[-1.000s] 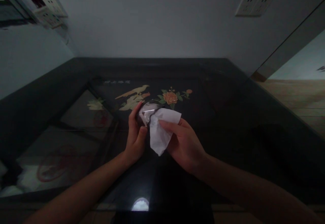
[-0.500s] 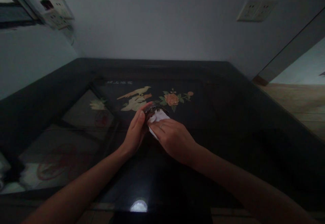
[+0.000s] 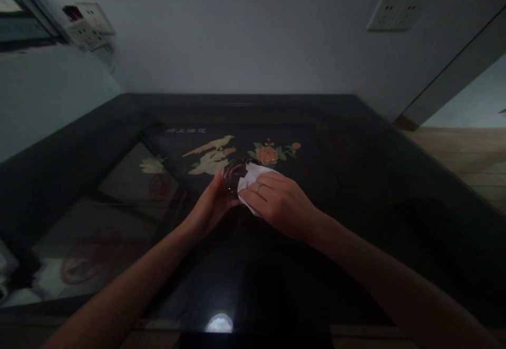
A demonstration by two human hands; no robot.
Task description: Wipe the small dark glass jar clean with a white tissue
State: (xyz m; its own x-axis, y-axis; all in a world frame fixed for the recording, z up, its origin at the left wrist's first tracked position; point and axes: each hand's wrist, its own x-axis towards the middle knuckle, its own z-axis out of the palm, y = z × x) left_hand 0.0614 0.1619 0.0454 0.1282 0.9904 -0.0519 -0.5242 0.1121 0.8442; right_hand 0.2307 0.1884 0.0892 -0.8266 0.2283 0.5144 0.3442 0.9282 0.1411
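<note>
My left hand (image 3: pixel 211 204) grips the left side of a small round dish (image 3: pixel 231 176) of dark, shiny glass, thumb at its rim. The dish is tilted above the black tabletop (image 3: pixel 348 191); whether it rests on it I cannot tell. A white tissue (image 3: pixel 253 172) is bunched in my right hand (image 3: pixel 280 201), which has a ring on one finger. The tissue lies against the right side of the dish's rim and covers part of it. My right fingertips are partly hidden by the tissue.
The glossy table bears a painted bird (image 3: pixel 213 146) and a rose (image 3: pixel 267 154) under the dish. A pale wall with a double socket (image 3: pixel 397 14) stands behind. More sockets (image 3: pixel 89 25) are at the left corner. Floor (image 3: pixel 474 151) shows at the right.
My right hand has shifted slightly right and up with the tissue, from the dish's inside toward its right rim. More of the dish shows now. My left hand has turned it slightly.
</note>
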